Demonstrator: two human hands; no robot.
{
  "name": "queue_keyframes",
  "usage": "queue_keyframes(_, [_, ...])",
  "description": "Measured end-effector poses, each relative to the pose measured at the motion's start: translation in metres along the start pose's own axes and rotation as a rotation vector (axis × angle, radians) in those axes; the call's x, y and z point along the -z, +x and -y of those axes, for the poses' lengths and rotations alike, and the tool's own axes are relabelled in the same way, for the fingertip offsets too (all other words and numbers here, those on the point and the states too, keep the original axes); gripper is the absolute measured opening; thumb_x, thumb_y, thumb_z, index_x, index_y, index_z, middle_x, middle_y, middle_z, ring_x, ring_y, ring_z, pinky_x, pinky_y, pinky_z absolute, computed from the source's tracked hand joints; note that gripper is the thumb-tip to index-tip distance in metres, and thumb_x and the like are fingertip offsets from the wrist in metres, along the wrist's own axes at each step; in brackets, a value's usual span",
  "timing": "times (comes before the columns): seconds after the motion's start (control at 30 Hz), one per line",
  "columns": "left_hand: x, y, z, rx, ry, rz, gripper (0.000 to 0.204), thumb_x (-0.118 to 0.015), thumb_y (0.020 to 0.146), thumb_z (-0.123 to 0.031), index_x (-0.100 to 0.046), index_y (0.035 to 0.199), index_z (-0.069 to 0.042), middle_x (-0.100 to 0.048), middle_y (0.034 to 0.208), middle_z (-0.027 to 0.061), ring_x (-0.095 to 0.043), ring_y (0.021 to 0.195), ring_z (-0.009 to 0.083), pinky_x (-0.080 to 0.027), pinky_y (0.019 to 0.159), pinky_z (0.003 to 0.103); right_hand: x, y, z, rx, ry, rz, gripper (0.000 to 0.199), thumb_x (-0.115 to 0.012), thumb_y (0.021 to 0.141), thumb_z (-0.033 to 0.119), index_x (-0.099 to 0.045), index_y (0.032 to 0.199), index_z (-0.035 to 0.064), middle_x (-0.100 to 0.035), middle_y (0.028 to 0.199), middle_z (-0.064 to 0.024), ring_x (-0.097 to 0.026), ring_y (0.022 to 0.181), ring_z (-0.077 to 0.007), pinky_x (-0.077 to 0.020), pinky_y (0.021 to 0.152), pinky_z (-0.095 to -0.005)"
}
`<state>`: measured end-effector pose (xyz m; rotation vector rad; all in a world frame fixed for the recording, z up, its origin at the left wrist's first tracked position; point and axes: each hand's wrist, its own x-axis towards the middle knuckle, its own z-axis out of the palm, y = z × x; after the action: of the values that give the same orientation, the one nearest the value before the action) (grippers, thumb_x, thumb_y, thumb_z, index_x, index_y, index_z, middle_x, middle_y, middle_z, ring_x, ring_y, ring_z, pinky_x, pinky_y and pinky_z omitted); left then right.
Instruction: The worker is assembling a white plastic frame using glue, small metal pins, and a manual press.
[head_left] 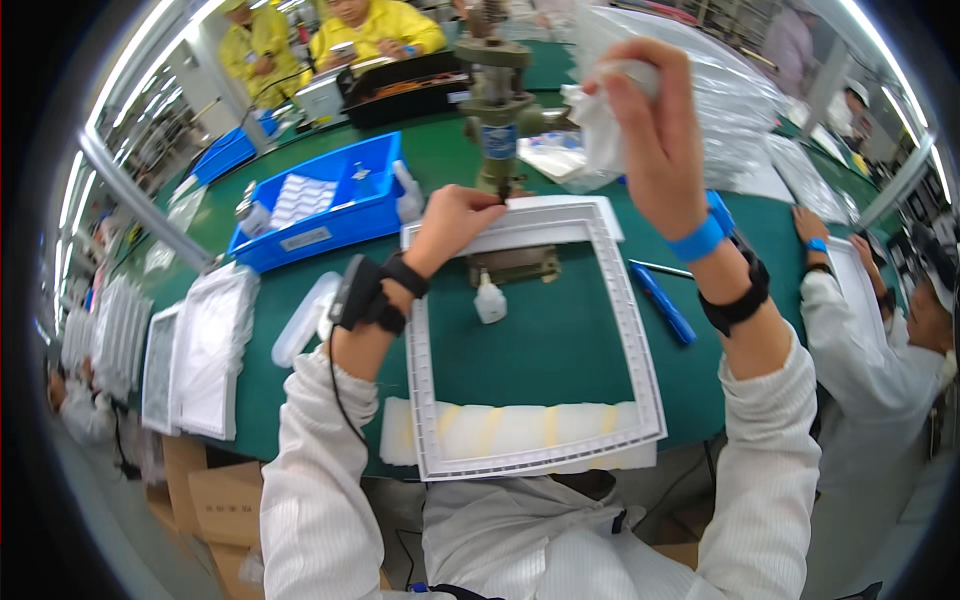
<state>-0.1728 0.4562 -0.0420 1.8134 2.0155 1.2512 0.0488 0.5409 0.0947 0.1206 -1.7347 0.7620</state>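
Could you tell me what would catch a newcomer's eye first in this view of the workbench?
Most striking is the large white rectangular frame lying flat on the green table, its far edge pressed by the left hand under an upright press tool. The right hand is raised high, gripping a crumpled white cloth. A blue tray of small parts sits to the left.

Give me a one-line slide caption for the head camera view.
Left hand steadies a white rectangular frame under a bench press while the right hand grips a white cloth.
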Motion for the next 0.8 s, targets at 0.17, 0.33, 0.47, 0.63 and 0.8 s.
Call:
queue_keyframes(0.17, [0.013, -0.007, -0.001, 0.079, -0.046, 0.017, 0.031, -0.076, 0.081, -0.023, -0.076, 0.098, 0.003, -0.075, 0.090, 0.0215, -0.075, 0.079, 0.0304, -0.058, 0.076, 0.034, -0.007, -0.022, -0.004, 0.059, -0.007, 0.014, 0.021, -0.057, 0.101, 0.008, -0.049, 0.120, 0.0036, -0.058, 0.109, -0.0069, -0.056, 0.087, -0.0098, -0.0490, 0.075, -0.0252])
queue_keyframes(0.33, [0.012, -0.005, 0.000, 0.092, -0.049, 0.031, 0.036, -0.076, 0.083, -0.027, -0.076, 0.100, 0.004, -0.076, 0.091, 0.0204, -0.073, 0.079, 0.0247, -0.056, 0.075, 0.033, -0.009, -0.032, -0.005, 0.122, -0.011, 0.017, 0.021, -0.054, 0.098, 0.000, -0.046, 0.117, 0.0026, -0.055, 0.113, -0.0131, -0.056, 0.095, -0.0147, -0.0493, 0.083, -0.0279])
queue_keyframes(0.47, [0.011, -0.003, 0.000, 0.104, -0.066, 0.041, 0.036, -0.076, 0.084, -0.027, -0.076, 0.101, 0.005, -0.076, 0.092, 0.0201, -0.073, 0.078, 0.0241, -0.056, 0.074, 0.033, -0.009, -0.044, -0.004, 0.141, -0.007, -0.007, 0.021, -0.053, 0.096, -0.004, -0.046, 0.114, 0.0029, -0.056, 0.112, -0.0144, -0.058, 0.096, -0.0189, -0.0490, 0.088, -0.0326])
queue_keyframes(0.63, [0.010, -0.005, -0.001, 0.142, -0.105, 0.048, 0.034, -0.076, 0.083, -0.024, -0.076, 0.101, 0.004, -0.076, 0.092, 0.0206, -0.074, 0.080, 0.0265, -0.057, 0.077, 0.033, -0.008, -0.064, -0.012, 0.238, 0.016, 0.009, 0.022, -0.052, 0.093, -0.003, -0.046, 0.112, 0.0033, -0.056, 0.110, -0.0155, -0.060, 0.098, -0.0258, -0.0469, 0.099, -0.0442])
queue_keyframes(0.8, [0.012, -0.005, 0.000, 0.151, -0.128, 0.044, 0.031, -0.077, 0.082, -0.021, -0.076, 0.101, 0.004, -0.075, 0.092, 0.0213, -0.075, 0.082, 0.0285, -0.057, 0.079, 0.034, 0.000, -0.089, -0.005, 0.188, 0.019, 0.067, 0.011, -0.053, 0.090, 0.004, -0.053, 0.101, 0.0038, -0.059, 0.101, -0.0136, -0.062, 0.099, -0.0289, -0.0435, 0.105, -0.0512])
